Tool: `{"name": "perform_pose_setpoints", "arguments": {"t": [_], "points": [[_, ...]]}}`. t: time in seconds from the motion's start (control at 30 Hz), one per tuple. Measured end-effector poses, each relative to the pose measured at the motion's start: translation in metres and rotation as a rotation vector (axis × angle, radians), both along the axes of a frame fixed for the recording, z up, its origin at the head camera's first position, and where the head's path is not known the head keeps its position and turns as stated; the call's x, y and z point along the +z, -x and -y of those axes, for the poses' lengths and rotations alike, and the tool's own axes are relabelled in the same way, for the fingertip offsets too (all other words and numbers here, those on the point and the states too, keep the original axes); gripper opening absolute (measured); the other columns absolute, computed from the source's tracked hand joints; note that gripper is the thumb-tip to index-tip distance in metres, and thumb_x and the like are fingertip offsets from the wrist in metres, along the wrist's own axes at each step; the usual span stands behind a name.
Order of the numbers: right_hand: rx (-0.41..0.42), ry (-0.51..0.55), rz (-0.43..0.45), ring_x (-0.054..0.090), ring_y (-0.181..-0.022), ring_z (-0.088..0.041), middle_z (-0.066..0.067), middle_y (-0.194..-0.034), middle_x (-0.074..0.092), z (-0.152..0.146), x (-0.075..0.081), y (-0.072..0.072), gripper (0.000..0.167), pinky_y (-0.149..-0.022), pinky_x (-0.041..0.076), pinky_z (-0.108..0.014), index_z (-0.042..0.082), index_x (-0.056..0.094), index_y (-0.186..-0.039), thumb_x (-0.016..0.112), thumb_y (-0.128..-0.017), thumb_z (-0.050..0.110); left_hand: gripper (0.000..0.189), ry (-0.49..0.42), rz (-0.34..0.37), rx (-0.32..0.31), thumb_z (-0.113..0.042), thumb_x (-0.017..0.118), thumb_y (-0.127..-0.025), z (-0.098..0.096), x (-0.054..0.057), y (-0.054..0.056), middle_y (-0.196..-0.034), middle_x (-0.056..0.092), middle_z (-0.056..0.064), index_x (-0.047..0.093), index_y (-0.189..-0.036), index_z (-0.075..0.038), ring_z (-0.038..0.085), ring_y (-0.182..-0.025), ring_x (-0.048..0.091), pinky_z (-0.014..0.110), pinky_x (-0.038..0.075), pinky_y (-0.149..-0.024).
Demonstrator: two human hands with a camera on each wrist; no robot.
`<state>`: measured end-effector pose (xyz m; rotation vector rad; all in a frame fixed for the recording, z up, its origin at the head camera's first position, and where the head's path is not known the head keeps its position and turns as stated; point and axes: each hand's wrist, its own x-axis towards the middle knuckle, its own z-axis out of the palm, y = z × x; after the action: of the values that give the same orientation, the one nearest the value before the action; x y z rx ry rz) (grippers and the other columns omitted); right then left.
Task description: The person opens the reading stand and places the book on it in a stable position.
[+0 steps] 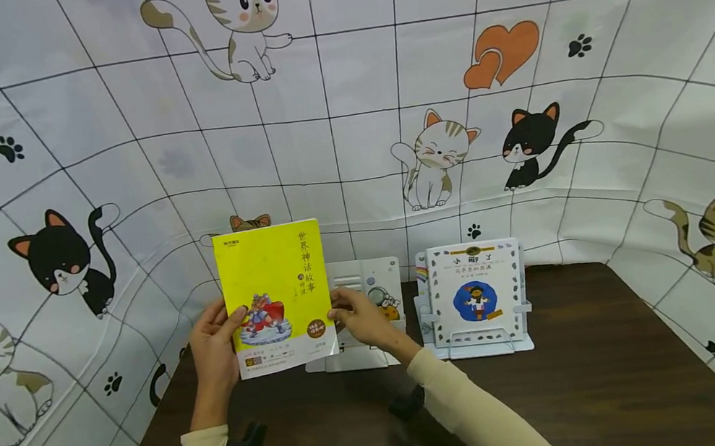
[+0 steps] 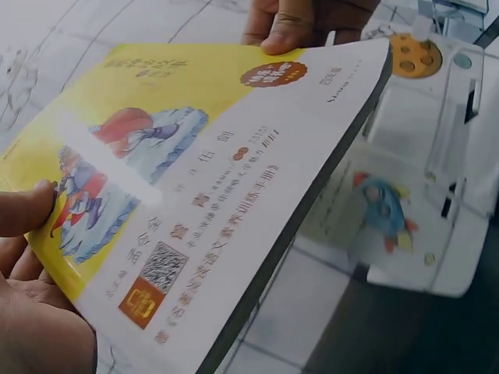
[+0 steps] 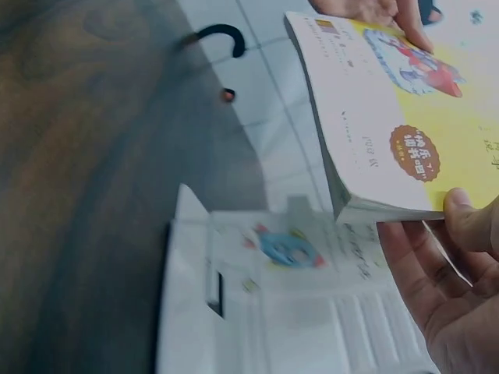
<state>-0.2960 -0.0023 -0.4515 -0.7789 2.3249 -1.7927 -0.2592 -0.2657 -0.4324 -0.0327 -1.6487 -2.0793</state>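
A yellow and white paperback book point(image 1: 273, 268) is held upright above the table, its front cover facing the head camera. The left hand point(image 1: 214, 336) grips its left edge, thumb on the cover and fingers behind. At the opposite edge the right hand point(image 1: 367, 318) pinches the book low down; in the right wrist view its thumb point(image 3: 468, 222) lies on the cover and the fingers are underneath. Behind the book stands a white book stand point(image 1: 353, 274) with cartoon prints, partly hidden by the book and right hand.
To the right, a second white stand point(image 1: 523, 343) carries a white picture book point(image 1: 476, 268) with a blue round picture. Both stands are on the dark wooden table point(image 1: 583, 374). A white cloth with cat prints point(image 1: 362, 142) hangs behind and around the table.
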Motion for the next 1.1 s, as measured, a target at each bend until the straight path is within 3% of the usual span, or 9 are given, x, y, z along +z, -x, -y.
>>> {"name": "perform_pose_setpoints", "arguments": {"t": [0.4, 0.57, 0.63, 0.7, 0.87, 1.1], "points": [[-0.179, -0.043, -0.132, 0.076, -0.099, -0.036, -0.024, -0.121, 0.074, -0.043, 0.016, 0.012, 0.027, -0.088, 0.064, -0.047, -0.005, 0.063, -0.133, 0.061, -0.107, 0.002, 0.032, 0.244, -0.063, 0.032, -0.005, 0.076, -0.098, -0.035, 0.007, 0.021, -0.100, 0.077, -0.013, 0.072, -0.128, 0.006, 0.004, -0.087, 0.072, 0.016, 0.059, -0.076], [-0.293, -0.118, -0.212, 0.075, -0.098, -0.030, -0.018, -0.118, 0.077, -0.057, 0.021, 0.015, 0.022, -0.083, 0.062, -0.041, 0.000, 0.068, -0.127, 0.064, -0.105, 0.005, 0.028, 0.338, -0.049, 0.037, -0.011, 0.079, -0.098, -0.046, 0.009, 0.030, -0.104, 0.077, 0.010, 0.077, -0.123, -0.001, 0.006, -0.087, 0.069, 0.016, 0.056, -0.076], [-0.332, -0.146, -0.226, 0.074, -0.098, -0.027, -0.017, -0.118, 0.077, -0.062, 0.022, 0.017, 0.023, -0.083, 0.061, -0.039, 0.001, 0.069, -0.128, 0.064, -0.106, 0.006, 0.028, 0.350, -0.047, 0.025, -0.012, 0.079, -0.098, -0.050, 0.009, 0.033, -0.108, 0.076, 0.021, 0.077, -0.123, -0.001, 0.007, -0.087, 0.068, 0.017, 0.055, -0.075], [-0.360, -0.161, -0.225, 0.074, -0.094, -0.026, -0.016, -0.117, 0.078, -0.065, 0.022, 0.019, 0.024, -0.081, 0.061, -0.038, 0.002, 0.070, -0.128, 0.065, -0.106, 0.007, 0.028, 0.353, -0.041, 0.012, -0.012, 0.079, -0.098, -0.055, 0.010, 0.035, -0.109, 0.076, 0.024, 0.077, -0.124, -0.001, 0.006, -0.087, 0.067, 0.017, 0.054, -0.073], [-0.422, -0.193, -0.244, 0.076, -0.095, -0.027, -0.016, -0.115, 0.079, -0.071, 0.019, 0.020, 0.022, -0.083, 0.063, -0.040, 0.002, 0.072, -0.126, 0.066, -0.105, 0.007, 0.027, 0.348, -0.044, -0.003, -0.009, 0.080, -0.096, -0.065, 0.009, 0.042, -0.105, 0.078, 0.019, 0.078, -0.121, 0.001, 0.005, -0.089, 0.068, 0.016, 0.054, -0.073], [-0.476, -0.227, -0.361, 0.077, -0.096, -0.030, -0.016, -0.104, 0.079, -0.076, 0.012, 0.021, 0.016, -0.083, 0.064, -0.044, 0.001, 0.075, -0.115, 0.072, -0.100, 0.005, 0.027, 0.357, -0.056, -0.012, -0.004, 0.081, -0.093, -0.073, 0.004, 0.049, -0.104, 0.079, 0.017, 0.079, -0.120, 0.001, 0.003, -0.091, 0.070, 0.016, 0.057, -0.077]]}}
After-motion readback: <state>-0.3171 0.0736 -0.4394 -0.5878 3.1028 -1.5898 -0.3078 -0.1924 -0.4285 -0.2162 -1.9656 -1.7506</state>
